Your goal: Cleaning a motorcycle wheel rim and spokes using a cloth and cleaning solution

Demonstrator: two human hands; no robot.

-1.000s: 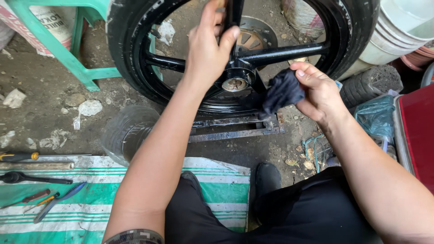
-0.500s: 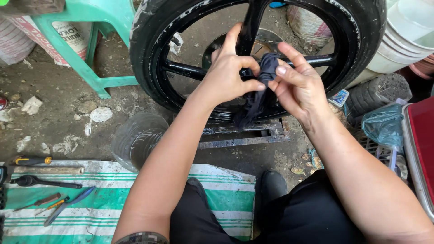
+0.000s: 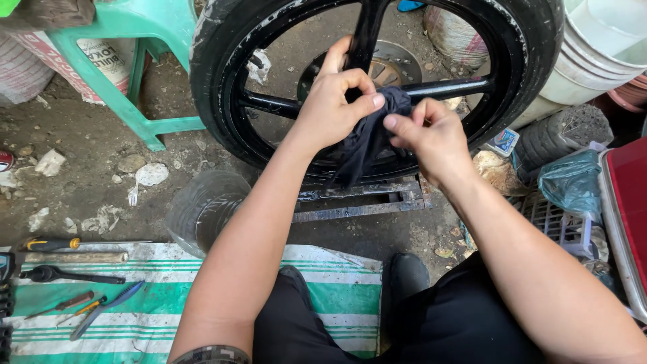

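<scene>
Head view looks down on a black motorcycle wheel with cast spokes and a rubber tyre [image 3: 222, 101], standing upright on a dark metal frame [image 3: 364, 202], its axle pointing toward the person. Both hands meet in front of the wheel's hub: the left hand [image 3: 333, 101] and the right hand [image 3: 431, 138] each pinch a dark crumpled cloth rag [image 3: 367, 145], which hangs with its long axis running down from the hub toward the frame. Left of the wheel stands a green plastic stool [image 3: 145, 74] on bare, dirty concrete floor [image 3: 87, 182] scattered with stones and scraps. Below the wheel, nearer the person, a green-and-white striped woven mat [image 3: 148, 317] carries screwdrivers and pliers [image 3: 74, 303]. Right of the wheel sit white plastic buckets [image 3: 593, 54] and a red box [image 3: 630, 202]
</scene>
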